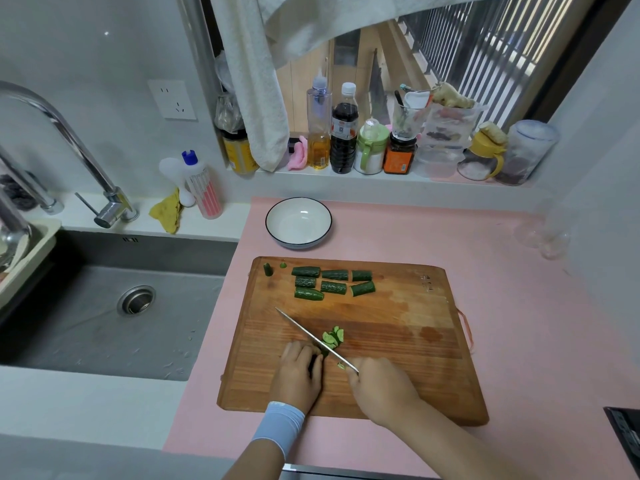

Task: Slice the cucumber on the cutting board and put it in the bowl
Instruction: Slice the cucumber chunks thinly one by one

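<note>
On the wooden cutting board (398, 327), the left hand (298, 374) was curled over a cucumber piece (324, 352), its fingertips pressing the piece down; most of that piece was hidden under the fingers. The right hand (381, 389) was clenched around what seemed to be the handle of the knife (313, 337), though the handle itself was buried in the fist. The blade ran diagonally away to the left, its edge just beside the left fingertips. A small cluster of cut slices (334, 336) lay on the far side of the blade, touching one another. Seven longer cucumber chunks (333, 283) sat in rows near the board's far edge, with a short stub (267, 269) at the far left corner. The white, dark-rimmed bowl (298, 225) stood on the pink counter mat (502, 271) just beyond the board, apart from it. A pale blue wristband (278, 424) circled the left wrist.
</note>
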A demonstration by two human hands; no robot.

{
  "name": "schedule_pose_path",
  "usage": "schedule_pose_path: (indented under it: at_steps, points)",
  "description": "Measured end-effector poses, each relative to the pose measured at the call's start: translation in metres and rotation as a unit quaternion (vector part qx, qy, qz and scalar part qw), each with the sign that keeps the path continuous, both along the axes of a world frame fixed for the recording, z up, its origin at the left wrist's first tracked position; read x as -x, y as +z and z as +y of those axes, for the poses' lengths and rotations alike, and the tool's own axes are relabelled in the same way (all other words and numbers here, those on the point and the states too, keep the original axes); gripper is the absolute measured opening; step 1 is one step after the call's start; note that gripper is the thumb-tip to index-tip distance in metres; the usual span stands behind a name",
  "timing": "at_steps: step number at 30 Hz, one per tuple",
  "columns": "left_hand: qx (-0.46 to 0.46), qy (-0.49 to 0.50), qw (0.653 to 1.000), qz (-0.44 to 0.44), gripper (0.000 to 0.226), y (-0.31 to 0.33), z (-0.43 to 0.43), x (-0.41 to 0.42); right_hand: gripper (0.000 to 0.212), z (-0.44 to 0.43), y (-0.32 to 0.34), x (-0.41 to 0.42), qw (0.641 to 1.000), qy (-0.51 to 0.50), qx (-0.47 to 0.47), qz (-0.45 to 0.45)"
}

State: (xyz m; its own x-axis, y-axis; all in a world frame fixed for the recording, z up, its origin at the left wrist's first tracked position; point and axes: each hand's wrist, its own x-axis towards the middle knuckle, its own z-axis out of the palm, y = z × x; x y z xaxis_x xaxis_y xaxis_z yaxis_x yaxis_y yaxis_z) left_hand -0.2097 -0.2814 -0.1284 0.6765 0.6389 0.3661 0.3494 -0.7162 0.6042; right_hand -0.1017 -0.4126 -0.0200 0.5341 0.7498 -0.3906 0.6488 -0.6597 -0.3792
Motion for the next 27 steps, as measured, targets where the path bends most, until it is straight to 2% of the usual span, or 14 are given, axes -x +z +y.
schedule_pose_path:
  at_steps: [9,13,16,27]
  points:
    - [-0.011,-0.004,1.0,-0.014,0.018,-0.001,0.0,0.0,0.024,-0.012,0.006,0.003,0.999,0.008,-0.038,-0.011]
    - [-0.011,-0.004,1.0,-0.019,0.006,-0.003,0.0,0.0,0.024,-0.014,0.006,0.003,0.999,0.007,-0.043,-0.004]
    - [-0.014,0.001,1.0,-0.02,0.014,-0.004,0.001,0.0,0.024,-0.011,0.007,0.004,0.999,0.009,-0.038,-0.004]
    - [-0.016,0.0,1.0,-0.025,0.01,-0.005,0.001,-0.001,0.025,0.003,-0.002,0.004,1.0,0.001,-0.004,0.001]
